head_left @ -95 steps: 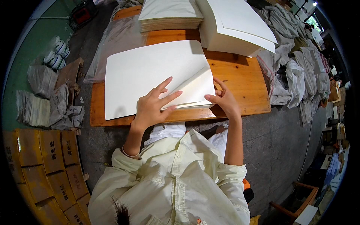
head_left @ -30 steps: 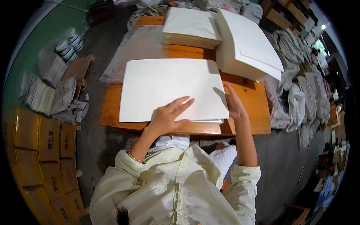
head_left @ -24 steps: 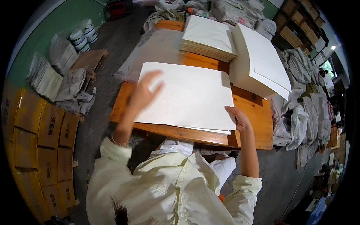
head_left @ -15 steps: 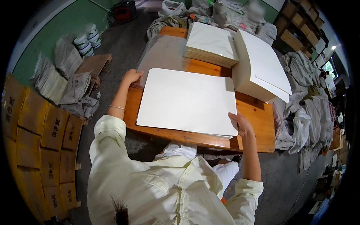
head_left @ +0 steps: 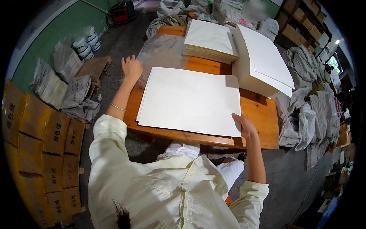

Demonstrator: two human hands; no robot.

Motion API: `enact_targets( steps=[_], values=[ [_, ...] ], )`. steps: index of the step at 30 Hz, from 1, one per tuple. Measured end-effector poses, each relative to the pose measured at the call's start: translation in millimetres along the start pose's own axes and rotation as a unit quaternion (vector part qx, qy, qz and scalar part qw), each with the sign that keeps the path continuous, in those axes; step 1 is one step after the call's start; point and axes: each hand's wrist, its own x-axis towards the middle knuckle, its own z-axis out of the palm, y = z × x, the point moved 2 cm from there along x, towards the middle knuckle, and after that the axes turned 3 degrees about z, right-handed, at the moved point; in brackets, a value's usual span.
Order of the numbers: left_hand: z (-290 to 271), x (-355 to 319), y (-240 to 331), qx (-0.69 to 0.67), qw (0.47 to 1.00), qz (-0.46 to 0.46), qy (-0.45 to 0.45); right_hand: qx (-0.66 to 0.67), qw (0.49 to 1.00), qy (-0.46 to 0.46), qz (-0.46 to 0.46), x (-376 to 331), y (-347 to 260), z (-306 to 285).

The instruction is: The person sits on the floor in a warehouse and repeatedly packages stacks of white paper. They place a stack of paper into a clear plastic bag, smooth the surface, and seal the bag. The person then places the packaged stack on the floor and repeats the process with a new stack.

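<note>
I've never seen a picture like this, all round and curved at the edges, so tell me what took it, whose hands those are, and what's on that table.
There's no machine here: these are a person's bare hands. The view comes from a wide fisheye camera worn on that person's head and looking down, which is why straight edges bend toward the rim.

On the wooden table lie large white sheets, their left edges slightly out of line. Behind them are a low stack and a taller stack, with clear plastic to the left.

The right hand grips the sheets' right edge, thumb on top. The left hand is off the sheets, near the plastic, and appears to hold nothing.
</note>
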Motion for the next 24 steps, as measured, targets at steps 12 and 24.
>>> enact_targets(
  steps=[12,24],
  values=[
    [-136,99,7,-0.135,0.987,-0.082,-0.033,0.1,0.993,0.006,-0.055,-39,-1,-21],
    [-159,46,-72,-0.467,0.828,-0.154,-0.27,0.264,0.952,0.106,-0.116,-187,86,-116]
  ],
)
